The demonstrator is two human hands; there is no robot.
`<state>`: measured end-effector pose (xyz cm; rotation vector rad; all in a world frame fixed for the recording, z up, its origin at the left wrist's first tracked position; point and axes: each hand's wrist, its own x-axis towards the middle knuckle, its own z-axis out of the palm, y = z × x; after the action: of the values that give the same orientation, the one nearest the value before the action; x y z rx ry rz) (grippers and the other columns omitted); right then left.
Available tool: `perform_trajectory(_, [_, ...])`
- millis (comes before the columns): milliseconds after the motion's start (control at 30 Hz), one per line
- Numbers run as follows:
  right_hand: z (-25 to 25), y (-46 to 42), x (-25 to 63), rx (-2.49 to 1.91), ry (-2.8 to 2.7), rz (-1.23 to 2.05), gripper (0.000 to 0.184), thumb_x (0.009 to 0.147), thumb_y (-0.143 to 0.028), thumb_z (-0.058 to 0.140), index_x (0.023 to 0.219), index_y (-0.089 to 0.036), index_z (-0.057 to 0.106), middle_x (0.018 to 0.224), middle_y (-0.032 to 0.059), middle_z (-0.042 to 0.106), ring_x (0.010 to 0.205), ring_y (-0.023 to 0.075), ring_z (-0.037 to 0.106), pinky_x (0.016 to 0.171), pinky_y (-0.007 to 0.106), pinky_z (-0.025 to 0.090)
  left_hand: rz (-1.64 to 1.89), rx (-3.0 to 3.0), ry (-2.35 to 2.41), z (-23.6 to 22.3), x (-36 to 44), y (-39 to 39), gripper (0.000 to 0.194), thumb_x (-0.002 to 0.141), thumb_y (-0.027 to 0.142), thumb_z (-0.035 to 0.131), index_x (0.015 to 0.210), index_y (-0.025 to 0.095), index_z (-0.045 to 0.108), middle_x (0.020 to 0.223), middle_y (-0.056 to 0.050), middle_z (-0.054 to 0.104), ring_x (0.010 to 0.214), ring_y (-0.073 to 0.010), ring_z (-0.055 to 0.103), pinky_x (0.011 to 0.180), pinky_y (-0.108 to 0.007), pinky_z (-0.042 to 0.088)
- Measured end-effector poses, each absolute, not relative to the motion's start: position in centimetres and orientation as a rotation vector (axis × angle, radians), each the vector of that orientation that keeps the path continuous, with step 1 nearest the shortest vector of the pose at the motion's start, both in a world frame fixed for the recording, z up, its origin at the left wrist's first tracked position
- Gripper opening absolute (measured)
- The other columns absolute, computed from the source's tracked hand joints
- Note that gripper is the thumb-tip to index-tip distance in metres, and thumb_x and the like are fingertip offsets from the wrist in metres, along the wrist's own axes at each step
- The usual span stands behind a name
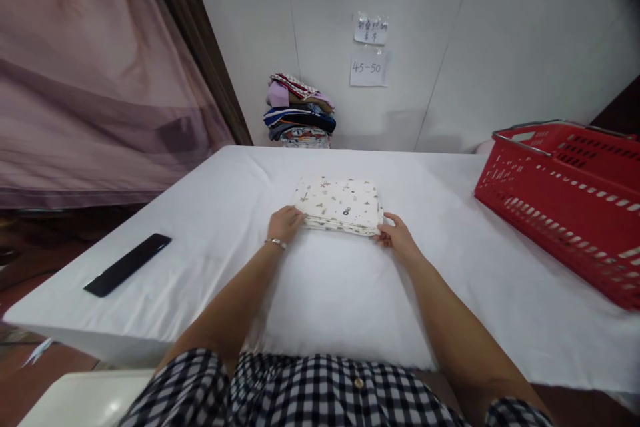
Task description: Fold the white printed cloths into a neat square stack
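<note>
A white cloth [340, 202] printed with small scattered figures lies folded into a flat, layered rectangle on the white-covered table. At its near left corner, my left hand [287, 222] has its fingers closed on the edge; a bracelet circles that wrist. The near right corner is pinched by my right hand [397, 235], with the thumb on the upper side and the other fingers curled at the lower layers. Some fingertips are hidden by the cloth and the hands themselves.
A red plastic basket [565, 207] with metal handles stands at the table's right. On the left lies a flat black object [129, 265], perhaps a phone. Behind the far edge rises a stack of folded fabrics [300, 110]. White cloth covers the table [345, 307].
</note>
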<state>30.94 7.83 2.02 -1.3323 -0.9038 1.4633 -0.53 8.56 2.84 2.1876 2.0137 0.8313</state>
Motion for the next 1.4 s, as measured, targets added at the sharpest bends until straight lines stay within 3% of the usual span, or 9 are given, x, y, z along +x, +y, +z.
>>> perform_trajectory(100, [2.2,7.8,30.7,-1.347,-0.903,1.455,0.055,0.068,-0.019,0.062,0.119,-0.02,0.042,0.067,0.0011,0.063,0.052,0.0146,0.062,0.039,0.019,0.044,0.858,1.802,2.217,3.0,-2.8,7.9,0.034,0.08,0.048,0.046,0.083,0.023,0.068,0.094,-0.002,0.067,0.089,-0.016,0.058,0.077,-0.024,0.042])
perform_trajectory(267, [2.2,7.8,30.7,-1.361,-0.924,1.447,0.053,0.069,-0.021,0.061,0.119,-0.019,0.042,0.066,0.0023,0.064,0.053,0.0152,0.062,0.04,0.02,0.045,0.846,1.402,2.2,3.7,-3.3,8.6,0.045,0.076,0.057,0.045,0.074,0.018,0.067,0.068,-0.001,0.066,0.069,-0.015,0.058,0.06,-0.023,0.039])
perform_trajectory(400, [1.9,8.0,30.7,-1.361,-0.927,1.438,0.052,0.07,-0.021,0.06,0.118,-0.018,0.041,0.064,0.0021,0.064,0.053,0.0155,0.062,0.039,0.02,0.044,0.806,1.274,2.246,4.1,-3.3,10.0,0.042,0.074,0.054,0.049,0.084,0.016,0.065,0.079,-0.005,0.068,0.073,-0.0178,0.061,0.063,-0.025,0.041])
perform_trajectory(533, [1.8,8.1,30.6,-1.34,-0.92,1.433,0.051,0.068,-0.021,0.062,0.115,-0.018,0.042,0.065,0.0023,0.065,0.054,0.0159,0.063,0.04,0.02,0.045,0.747,1.566,2.373,4.6,-2.0,10.5,0.038,0.076,0.043,0.052,0.103,0.017,0.061,0.105,-0.009,0.064,0.088,-0.0225,0.06,0.073,-0.031,0.045])
perform_trajectory(667, [2.0,8.1,30.5,-1.331,-0.912,1.441,0.049,0.068,-0.02,0.061,0.113,-0.018,0.042,0.061,0.0007,0.064,0.052,0.0159,0.063,0.039,0.02,0.045,0.815,2.177,2.163,5.3,2.5,9.8,0.027,0.081,0.033,0.048,0.099,0.019,0.063,0.105,-0.008,0.063,0.098,-0.022,0.057,0.088,-0.035,0.041])
perform_trajectory(833, [2.0,8.1,30.5,-1.307,-0.91,1.458,0.045,0.069,-0.02,0.06,0.11,-0.019,0.041,0.059,-0.0006,0.063,0.049,0.015,0.062,0.039,0.02,0.045,0.737,2.441,1.615,5.7,10.5,9.8,0.027,0.084,0.04,0.048,0.094,0.021,0.064,0.096,-0.004,0.065,0.094,-0.0179,0.057,0.085,-0.03,0.042])
perform_trajectory(1033, [2.1,8.1,30.5,-1.282,-0.906,1.474,0.044,0.07,-0.018,0.06,0.109,-0.019,0.04,0.058,-0.0022,0.061,0.051,0.0152,0.063,0.04,0.02,0.047,0.57,2.195,1.917,5.7,14.7,12.9,0.034,0.083,0.042,0.048,0.1,0.017,0.064,0.109,-0.01,0.061,0.102,-0.0223,0.054,0.085,-0.032,0.043])
perform_trajectory(1300, [2.5,8.4,30.9,-1.229,-0.873,1.598,0.047,0.071,-0.019,0.064,0.111,-0.019,0.04,0.062,-0.0022,0.06,0.054,0.0157,0.064,0.048,0.027,0.055,0.479,2.111,1.736,5.1,18.6,11.4,0.021,0.081,0.028,0.045,0.09,0.021,0.063,0.097,-0.005,0.066,0.079,-0.0159,0.06,0.066,-0.026,0.044])
perform_trajectory(1400, [2.5,8.3,31.0,-1.203,-0.867,1.602,0.048,0.071,-0.02,0.066,0.112,-0.019,0.04,0.061,-0.0024,0.059,0.054,0.0157,0.064,0.048,0.027,0.056,0.505,2.086,1.738,5.6,18.7,11.2,0.021,0.081,0.033,0.046,0.082,0.021,0.063,0.087,-0.003,0.068,0.078,-0.0162,0.06,0.066,-0.025,0.044])
